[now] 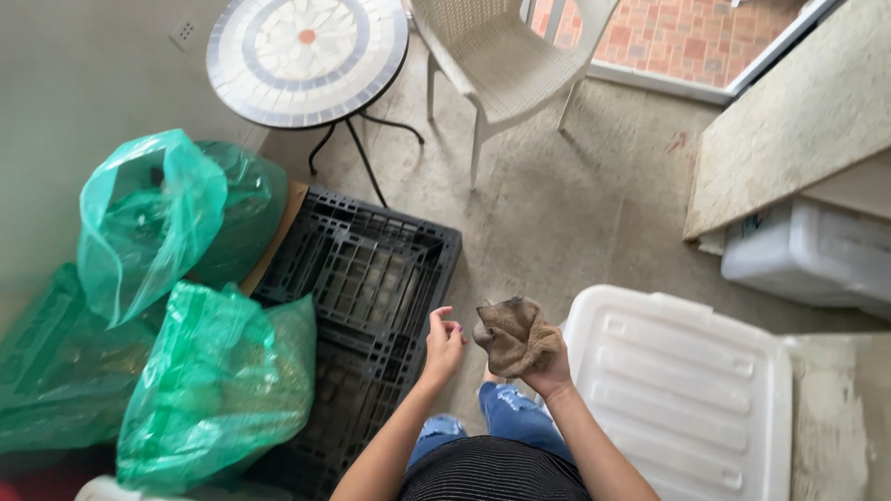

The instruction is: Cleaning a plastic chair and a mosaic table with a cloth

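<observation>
Your right hand grips the crumpled brown cloth at its 5 o'clock edge; it looks soft and light. Your left hand hangs half-open, empty

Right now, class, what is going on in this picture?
A person stands looking down at their own hands. The right hand grips a crumpled brown cloth; the left hand is beside it, empty, fingers loosely curled. Below the left hand lies a black plastic crate, with green plastic bags next to it. A white plastic lid sits on the right. A round mosaic table and a white chair stand further off.
</observation>
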